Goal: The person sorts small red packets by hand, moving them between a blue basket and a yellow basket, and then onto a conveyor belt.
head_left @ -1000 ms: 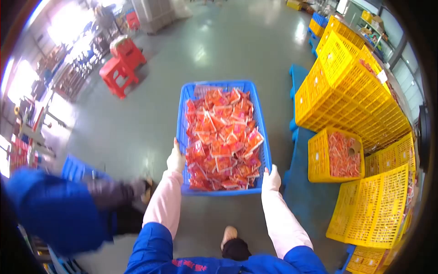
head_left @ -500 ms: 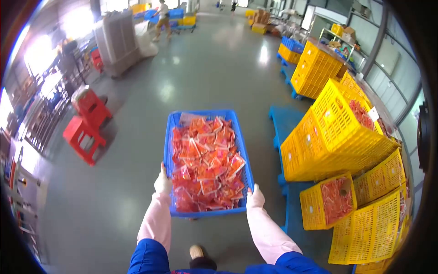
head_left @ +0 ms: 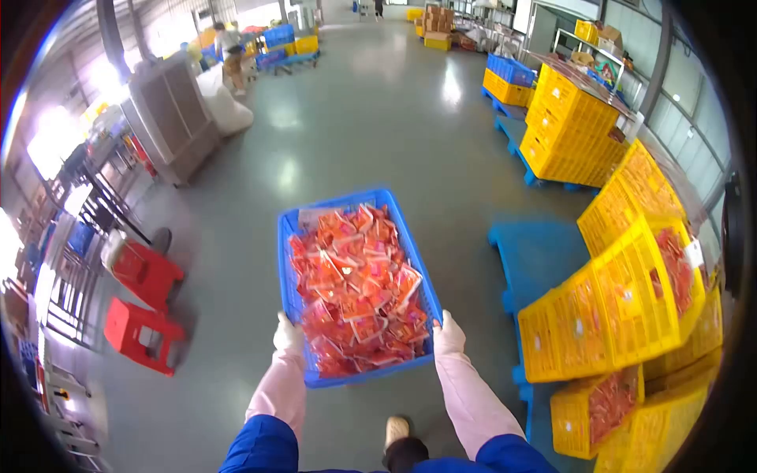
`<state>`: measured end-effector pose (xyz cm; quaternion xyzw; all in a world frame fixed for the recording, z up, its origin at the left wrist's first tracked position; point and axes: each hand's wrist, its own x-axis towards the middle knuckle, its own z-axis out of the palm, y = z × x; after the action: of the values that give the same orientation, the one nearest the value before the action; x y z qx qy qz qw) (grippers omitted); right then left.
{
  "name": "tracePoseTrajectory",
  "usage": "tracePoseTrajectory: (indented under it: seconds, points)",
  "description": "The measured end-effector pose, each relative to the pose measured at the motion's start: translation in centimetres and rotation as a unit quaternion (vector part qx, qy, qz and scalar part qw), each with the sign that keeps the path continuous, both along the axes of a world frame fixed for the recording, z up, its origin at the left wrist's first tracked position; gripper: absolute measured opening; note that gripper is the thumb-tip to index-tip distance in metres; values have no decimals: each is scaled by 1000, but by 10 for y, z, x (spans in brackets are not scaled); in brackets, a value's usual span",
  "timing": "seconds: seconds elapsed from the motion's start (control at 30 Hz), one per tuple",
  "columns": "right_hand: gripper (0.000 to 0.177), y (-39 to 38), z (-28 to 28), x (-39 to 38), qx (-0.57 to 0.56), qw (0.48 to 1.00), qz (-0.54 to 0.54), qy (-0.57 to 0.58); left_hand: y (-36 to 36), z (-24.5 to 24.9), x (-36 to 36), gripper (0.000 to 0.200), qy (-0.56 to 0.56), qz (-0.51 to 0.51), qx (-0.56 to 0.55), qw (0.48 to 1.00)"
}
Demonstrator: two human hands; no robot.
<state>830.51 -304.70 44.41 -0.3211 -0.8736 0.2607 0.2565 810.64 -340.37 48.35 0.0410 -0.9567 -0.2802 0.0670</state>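
Note:
Between my hands hangs a blue plastic crate, held out in front of me above the floor. Small red and orange plastic packets fill it in a heap. My left hand, in a white glove, is closed on the crate's left side near the close corner. Gripping the opposite side is my right hand, also gloved in white. The crate tilts slightly to the left in view. The fingers under its rim are mostly hidden.
Yellow crates, some holding red packets, are stacked along the right by blue pallets. Red stools stand at left, near a large grey cabinet. A person stands far back beside blue and yellow crates.
I have moved forward: the stools and yellow crates sit lower and nearer in view. The blue crate has turned a little and stays in both hands. A different foot position shows below.

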Motion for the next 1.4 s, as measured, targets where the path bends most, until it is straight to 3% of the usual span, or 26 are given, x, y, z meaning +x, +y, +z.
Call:
tracePoseTrajectory:
  seconds: [0.1,0.23,0.3,0.43,0.5,0.73,1.07,1.13,1.2,1.4]
  points:
    - [38,9,0,-30,-25,999,10,-35,0,-34,-18,48,-4,30,-10,1000]
    - [38,25,16,-53,-16,997,23,-66,16,-3,-24,50,-70,48,7,996]
    - [38,17,19,-50,-26,997,15,-77,10,-4,-33,50,-43,26,-6,999]
    - [37,22,47,-66,3,999,22,-49,18,43,-39,48,-98,35,-17,994]
    - [35,25,61,-76,-38,993,33,-108,16,43,-54,48,-85,26,-19,996]
    - [35,37,47,-108,-32,989,19,-142,31,38,-82,50,-116,36,-3,993]
    - [32,89,47,-163,-17,994,56,-90,76,42,-107,57,-155,65,15,986]
    - [28,98,38,-180,-53,988,63,-128,79,37,-117,56,-188,80,1,979]
    - [27,106,32,-197,-70,986,65,-138,78,15,-126,56,-152,74,0,986]
    - [29,117,39,-216,-51,982,91,-158,89,26,-136,57,-184,96,1,978]
